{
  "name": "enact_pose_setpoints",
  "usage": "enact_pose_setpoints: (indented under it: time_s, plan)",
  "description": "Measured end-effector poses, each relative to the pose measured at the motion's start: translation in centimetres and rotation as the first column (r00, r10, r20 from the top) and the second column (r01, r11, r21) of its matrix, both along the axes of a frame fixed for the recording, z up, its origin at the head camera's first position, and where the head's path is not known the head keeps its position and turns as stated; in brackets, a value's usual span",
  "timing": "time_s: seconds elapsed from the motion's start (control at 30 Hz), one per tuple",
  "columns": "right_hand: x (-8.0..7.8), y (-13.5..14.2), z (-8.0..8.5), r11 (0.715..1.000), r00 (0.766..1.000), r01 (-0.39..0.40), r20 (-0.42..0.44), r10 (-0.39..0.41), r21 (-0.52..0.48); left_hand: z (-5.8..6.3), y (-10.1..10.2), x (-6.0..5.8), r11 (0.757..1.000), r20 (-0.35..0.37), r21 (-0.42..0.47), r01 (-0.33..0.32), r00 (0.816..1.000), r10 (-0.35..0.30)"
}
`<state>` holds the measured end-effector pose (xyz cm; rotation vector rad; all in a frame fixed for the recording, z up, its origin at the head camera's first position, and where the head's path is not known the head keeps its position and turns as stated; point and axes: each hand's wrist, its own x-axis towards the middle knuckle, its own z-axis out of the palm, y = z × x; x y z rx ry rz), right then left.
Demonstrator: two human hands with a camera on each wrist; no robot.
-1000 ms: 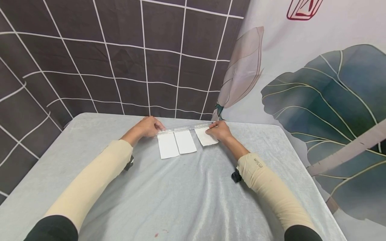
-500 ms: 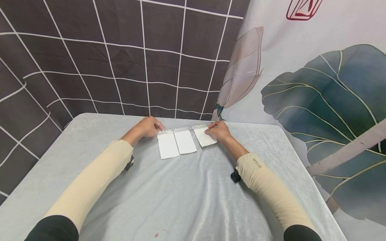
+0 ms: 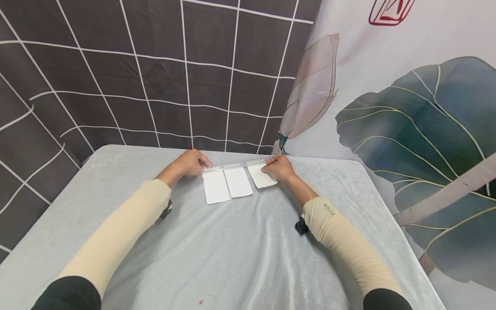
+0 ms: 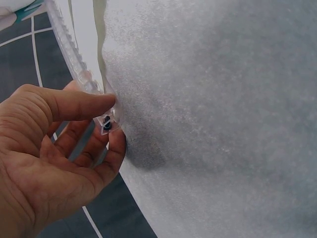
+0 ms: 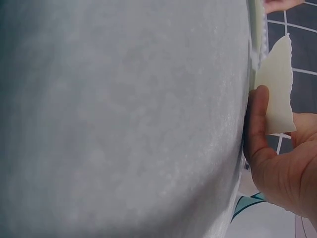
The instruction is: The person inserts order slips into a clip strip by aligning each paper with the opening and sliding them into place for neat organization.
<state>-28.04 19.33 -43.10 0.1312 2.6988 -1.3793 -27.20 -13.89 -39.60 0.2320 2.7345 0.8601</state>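
A long clear plastic strip (image 3: 228,165) with a ridged edge lies along the back of the table. My left hand (image 3: 188,162) pinches its left end between thumb and fingers; a small dark piece shows inside that end (image 4: 107,122) in the left wrist view. Two white paper rectangles (image 3: 216,187) (image 3: 238,182) extend from the strip toward me, side by side. My right hand (image 3: 282,169) pinches a third, cream-white paper piece (image 3: 260,178) at the strip's right part. In the right wrist view, this paper (image 5: 278,91) stands up from the fingers with a ragged edge.
A pale grey cloth covers the table (image 3: 232,249), with soft folds in front. Behind hangs a dark curtain (image 3: 155,77) with white grid lines. A leaf-patterned white curtain (image 3: 426,129) hangs at the right. The table's back edge runs close behind both hands.
My right hand has slid slightly left with the third paper piece, narrowing the gap to the middle paper. My left hand and the other two papers have stayed in place.
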Motion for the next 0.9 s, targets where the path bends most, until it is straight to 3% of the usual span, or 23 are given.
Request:
enact_pose_setpoints:
  time_s: [0.9]
  plan:
    - [0.1,-0.48,-0.01,1.0,1.0,0.012,0.012,-0.012,0.011,0.05,-0.1,-0.12,1.0,0.012,0.003,-0.001,1.0,0.001]
